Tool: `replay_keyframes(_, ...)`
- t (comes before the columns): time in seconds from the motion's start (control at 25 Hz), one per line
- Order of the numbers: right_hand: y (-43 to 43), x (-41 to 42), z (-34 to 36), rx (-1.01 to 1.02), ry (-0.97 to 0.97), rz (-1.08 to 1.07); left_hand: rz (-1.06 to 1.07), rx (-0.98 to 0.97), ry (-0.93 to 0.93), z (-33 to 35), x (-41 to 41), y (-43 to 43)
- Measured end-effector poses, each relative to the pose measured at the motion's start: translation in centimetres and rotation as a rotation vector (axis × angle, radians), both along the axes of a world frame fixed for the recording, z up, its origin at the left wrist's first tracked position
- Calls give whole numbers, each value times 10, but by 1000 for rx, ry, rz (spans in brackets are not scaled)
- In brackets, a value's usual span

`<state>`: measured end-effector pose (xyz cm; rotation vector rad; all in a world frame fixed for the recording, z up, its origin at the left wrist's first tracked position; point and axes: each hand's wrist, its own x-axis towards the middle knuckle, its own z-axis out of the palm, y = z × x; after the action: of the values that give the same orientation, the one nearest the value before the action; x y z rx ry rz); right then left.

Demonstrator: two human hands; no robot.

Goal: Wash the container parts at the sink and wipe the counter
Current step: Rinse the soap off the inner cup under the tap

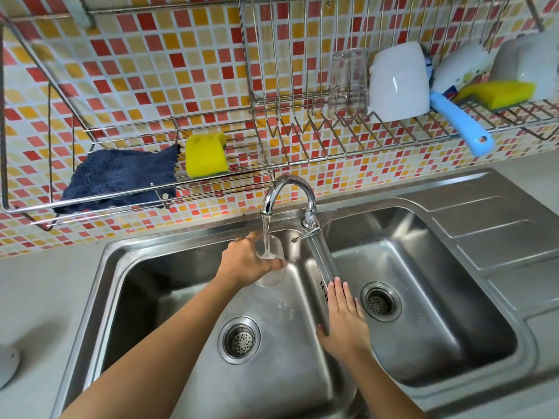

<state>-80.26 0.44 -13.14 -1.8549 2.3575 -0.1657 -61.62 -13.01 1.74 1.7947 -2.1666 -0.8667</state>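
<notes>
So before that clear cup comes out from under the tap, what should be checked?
1. Water on target: ok, the stream from the tap falls into the clear cup.
2. Grip: ok, the left hand is curled round the cup.
3. Other hand free: ok, the right hand lies flat on the divider, holding nothing.
4. Cup rinsed clean: cannot tell, it is see-through and wet.
5. Drying space: ok, bare bars on the rack beside the upturned glass.
6. Wiping cloth ready: ok, the dark blue cloth lies on the rack's lower shelf.
</notes>
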Motion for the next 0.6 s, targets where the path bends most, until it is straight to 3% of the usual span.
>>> replay_keyframes(0.08, 2, 0, 4, -36, -8, 18, 17, 3, 5, 0, 0, -1)
replay_keyframes(0.16, 1, 1, 12, -75, -178, -11, 33, 26, 31, -2, 1, -3)
replay_keyframes(0.24, -9, 0, 26, -223, -435, -203, 46, 20, 21, -2, 2, -5)
replay_keyframes(0.36, -44, -11, 42, -461, -500, -260, 36, 19, 2, -5, -1, -9)
replay_keyframes(0.6, -128, -24, 82, -188, -371, 140, 18, -7, 0, -15, -2, -16)
